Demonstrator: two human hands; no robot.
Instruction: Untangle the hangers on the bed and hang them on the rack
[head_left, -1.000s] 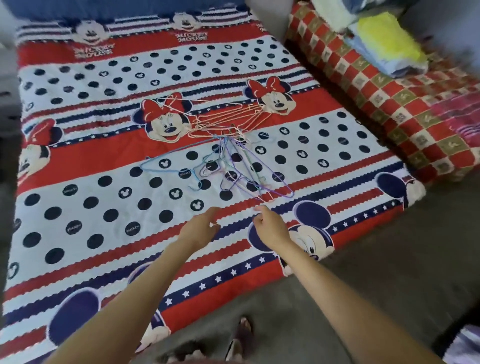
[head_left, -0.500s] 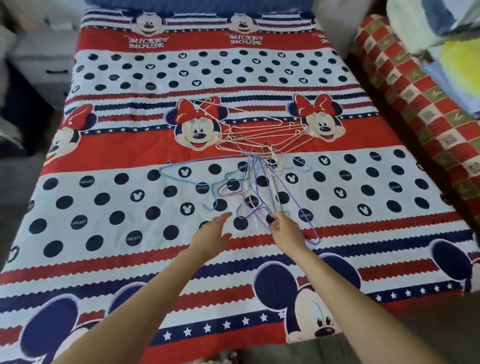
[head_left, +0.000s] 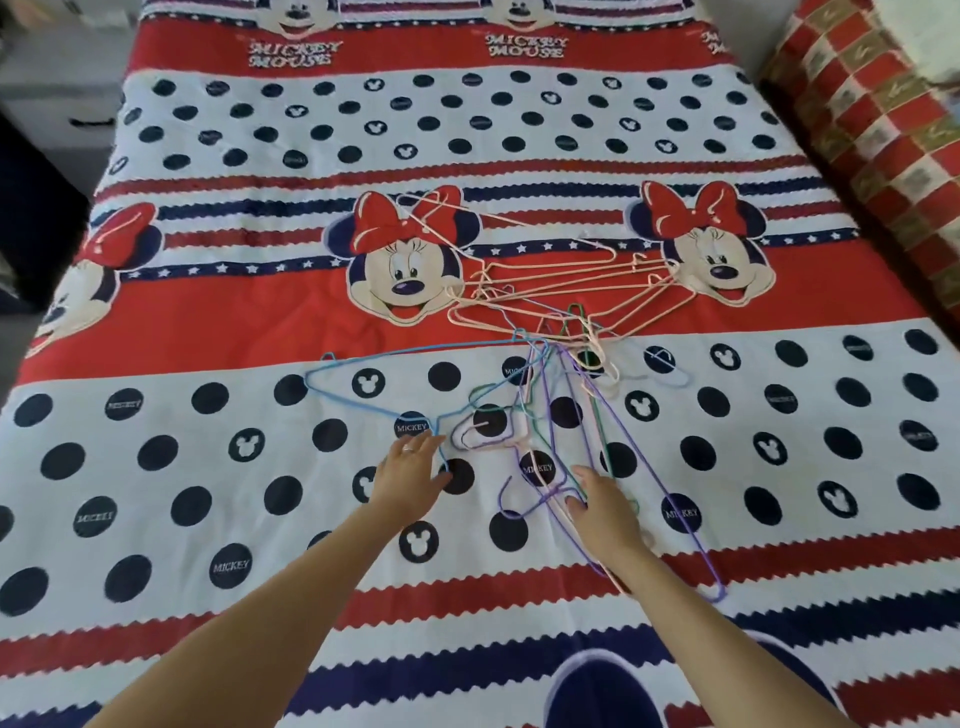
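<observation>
Tangled hangers (head_left: 550, 353) are crowding the frame's centre; bare bed (head_left: 171, 467) is lying open lower left, checkered bedding (head_left: 878, 130) walling the upper right.

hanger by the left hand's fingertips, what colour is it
Light blue hanger, seen in the head view, beside the left hand.

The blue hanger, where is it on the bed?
In the head view the blue hanger lies flat on the dotted white band, at the left of the tangle, below the left Minnie face. The left hand reaches its near corner.
</observation>
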